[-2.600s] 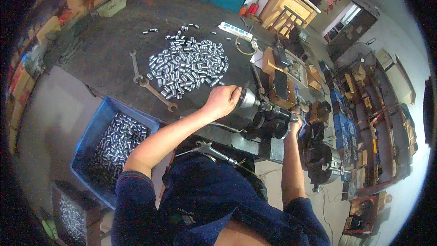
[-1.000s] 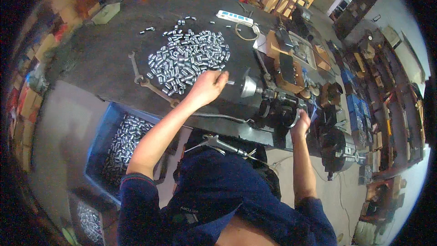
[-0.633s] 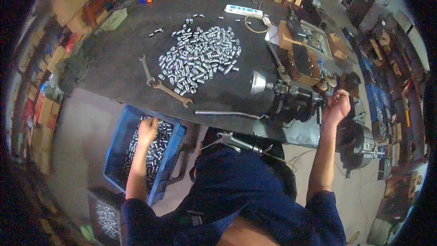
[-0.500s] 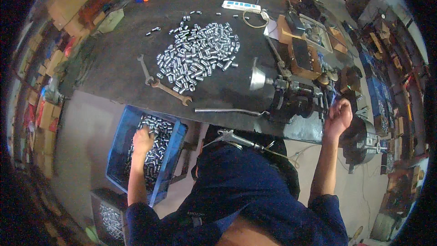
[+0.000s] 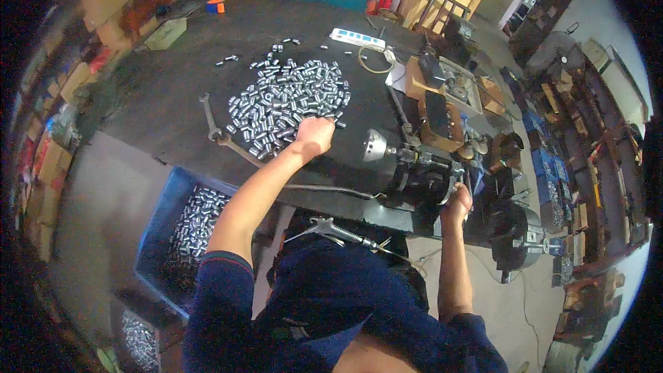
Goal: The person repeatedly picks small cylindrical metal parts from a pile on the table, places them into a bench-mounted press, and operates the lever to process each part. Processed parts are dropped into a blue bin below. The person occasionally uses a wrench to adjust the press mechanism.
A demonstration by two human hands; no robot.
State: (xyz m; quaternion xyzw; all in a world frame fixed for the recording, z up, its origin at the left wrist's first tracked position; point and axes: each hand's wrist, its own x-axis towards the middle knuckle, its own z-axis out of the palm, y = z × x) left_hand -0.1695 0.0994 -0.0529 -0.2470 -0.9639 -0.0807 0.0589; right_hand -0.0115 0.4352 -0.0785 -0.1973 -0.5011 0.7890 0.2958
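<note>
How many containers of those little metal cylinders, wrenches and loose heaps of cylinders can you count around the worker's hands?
Blue crates of cylinders: 1, the blue crate below the bench edge.
Other bins of cylinders: 1, a darker bin, partly in shadow.
Loose heaps on the bench: 1, the pile of cylinders that the left hand touches.
Wrenches: 2, crossed.
Total: 5.

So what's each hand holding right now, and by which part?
The left hand rests at the near edge of the heap of small shiny metal cylinders; whether it grips one cannot be told. The right hand grips the dark bench machine on its right side.
</note>
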